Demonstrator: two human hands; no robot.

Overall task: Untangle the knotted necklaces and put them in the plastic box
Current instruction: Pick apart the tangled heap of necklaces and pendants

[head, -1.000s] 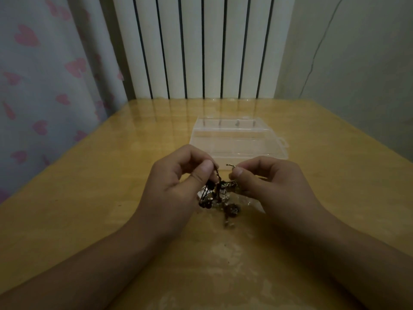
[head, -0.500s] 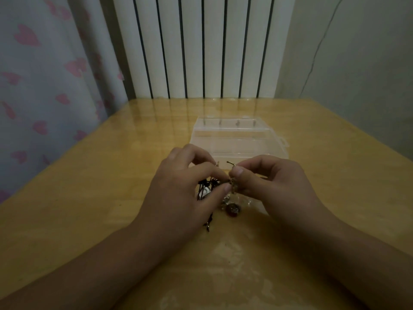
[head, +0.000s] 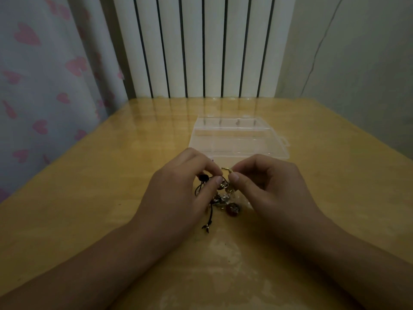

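A knotted bundle of necklaces, with black cord, silvery chain and a dark red bead, lies on the wooden table between my hands. My left hand pinches the tangle near a black bead with thumb and fingers. My right hand pinches a thin golden piece at the top of the tangle. The two thumbs almost touch. A clear plastic box with compartments lies open just behind the hands; nothing shows inside it. A loose cord end trails toward me.
A white radiator stands behind the table's far edge. A curtain with pink hearts hangs at the left, close to the table's left edge. A grey wall with a thin cable runs along the right.
My left hand has shifted its pinch on the tangle, moving in beside my right thumb. The bundle has dropped lower onto the table and a cord end now trails toward me.
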